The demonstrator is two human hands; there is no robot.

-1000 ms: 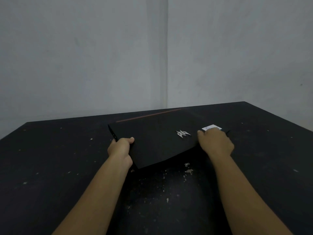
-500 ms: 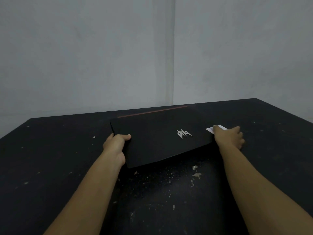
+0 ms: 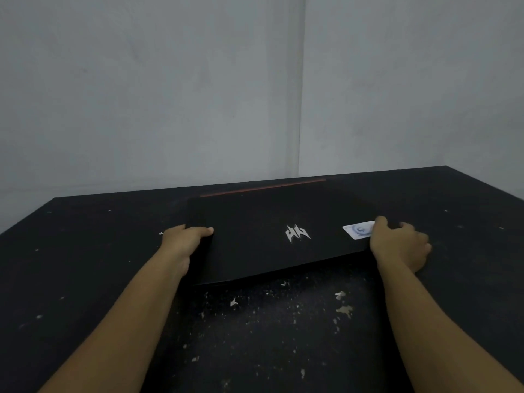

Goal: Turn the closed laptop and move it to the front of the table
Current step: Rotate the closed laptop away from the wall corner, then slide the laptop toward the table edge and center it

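Note:
A closed black laptop (image 3: 255, 239) with a silver logo, a white sticker (image 3: 357, 230) and a red strip along its far edge lies on the black table (image 3: 85, 265), slightly skewed. My left hand (image 3: 184, 241) grips its left edge, thumb on the lid. My right hand (image 3: 398, 243) holds the right near corner, thumb beside the sticker. The fingers of both hands are hidden under or behind the laptop's edges.
The table top is scuffed, with pale chipped patches (image 3: 343, 307) in front of the laptop. Grey walls meet in a corner (image 3: 300, 109) behind the table's far edge. The table's right edge runs off at the upper right.
The laptop has turned so its long side faces me more squarely. My right hand slid from the lid to the right corner; my left hand shifted left along with the edge.

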